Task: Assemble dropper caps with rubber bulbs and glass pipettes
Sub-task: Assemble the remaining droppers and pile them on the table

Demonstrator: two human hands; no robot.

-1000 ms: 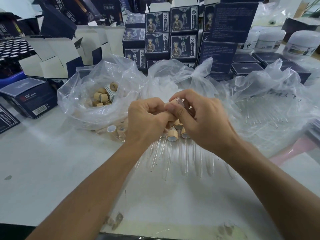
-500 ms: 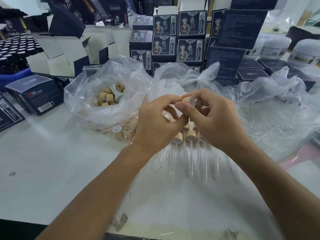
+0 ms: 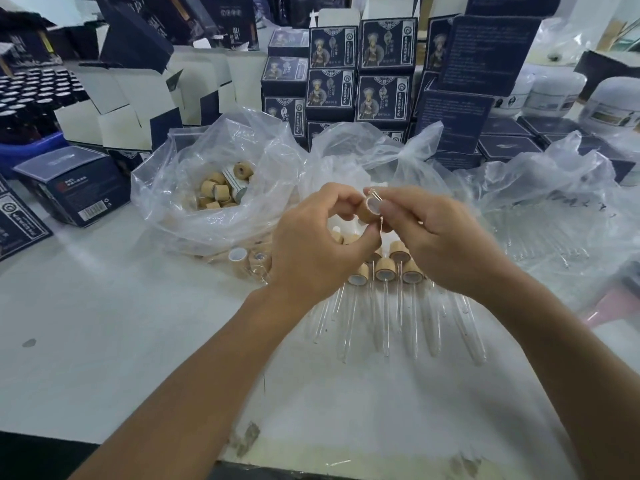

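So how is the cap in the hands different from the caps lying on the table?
The cap in the hands is held up in the air between the left hand and right hand; the caps on the table lie flat in a row. Those already have long glass tubes sticking out. Both kinds are tan and round.

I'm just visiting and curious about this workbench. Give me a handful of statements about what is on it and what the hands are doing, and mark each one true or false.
1. Both hands meet on one wooden cap. True: the left hand and the right hand pinch it together.
2. Finished droppers lie on the table beneath the hands. True.
3. The loose wooden caps sit in a metal bowl. False: they are in a clear plastic bag.
4. The stacked boxes behind are bright red. False: they are dark blue.
5. The hands wear gloves. False: they are bare.
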